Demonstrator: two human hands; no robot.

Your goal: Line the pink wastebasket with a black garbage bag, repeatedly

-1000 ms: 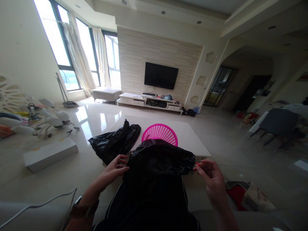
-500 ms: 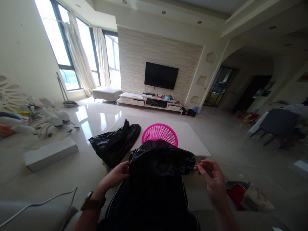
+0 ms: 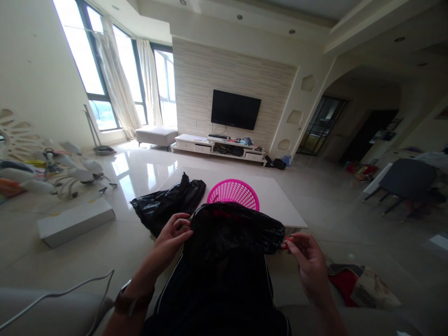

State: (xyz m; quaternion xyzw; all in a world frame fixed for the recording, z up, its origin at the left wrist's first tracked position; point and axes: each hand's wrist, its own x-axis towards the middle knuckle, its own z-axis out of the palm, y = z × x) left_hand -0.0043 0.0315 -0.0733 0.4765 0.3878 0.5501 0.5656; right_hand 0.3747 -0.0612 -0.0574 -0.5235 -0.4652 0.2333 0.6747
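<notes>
A black plastic bag [image 3: 234,231] is stretched over the rim of something in front of me, close to my lap. My left hand [image 3: 171,235] grips the bag's left edge with the fingers curled. My right hand [image 3: 304,259] pinches a thin red drawstring [image 3: 286,239] at the bag's right edge. Just behind the bag a pink mesh basket [image 3: 233,193] stands on a white low table [image 3: 280,205]. A second crumpled black bag [image 3: 168,205] lies over the table's left corner.
A white flat box [image 3: 75,221] lies on the glossy floor at the left, with white chairs and clutter behind it. A red and beige cloth bag [image 3: 360,284] sits at my right. A TV and cabinet line the far wall; a dark chair [image 3: 402,179] stands right.
My left hand has slid up the bag's left edge and closed higher on it. The right hand stays pinched on the red drawstring. The bag's mouth looks slightly wider.
</notes>
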